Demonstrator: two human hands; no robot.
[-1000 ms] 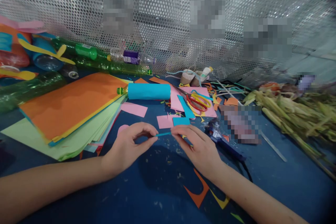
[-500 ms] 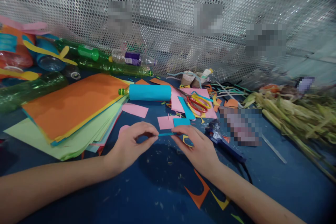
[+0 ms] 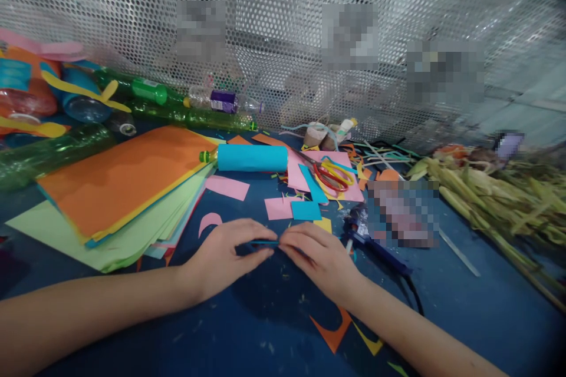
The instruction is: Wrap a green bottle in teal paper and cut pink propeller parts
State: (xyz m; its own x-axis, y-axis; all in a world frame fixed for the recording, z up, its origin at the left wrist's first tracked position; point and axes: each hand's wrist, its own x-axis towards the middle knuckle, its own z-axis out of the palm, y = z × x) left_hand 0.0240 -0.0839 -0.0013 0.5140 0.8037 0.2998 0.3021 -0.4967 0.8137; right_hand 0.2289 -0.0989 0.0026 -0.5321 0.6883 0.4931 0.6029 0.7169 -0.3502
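Observation:
Between my hands a thin blue paper strip is seen edge-on, just above the blue table. My left hand curls around it, thumb below and fingers above. At the strip's right end, my right hand pinches it with fingers and thumb, the two hands' fingertips almost touching. Beyond them lie a blue paper rectangle and a pink paper piece. A bottle wrapped in blue paper, with a green cap, lies on its side farther back.
Paper sheets are stacked at left, with plastic bottles behind. Scissors rest on pink paper. A hot glue gun lies right of my right hand, corn husks beyond. Orange scraps lie in front; a perforated metal sheet stands behind.
Both hands have come slightly nearer to me and closer together along the blue strip. A pink curved piece and a yellow scrap behind them show more fully.

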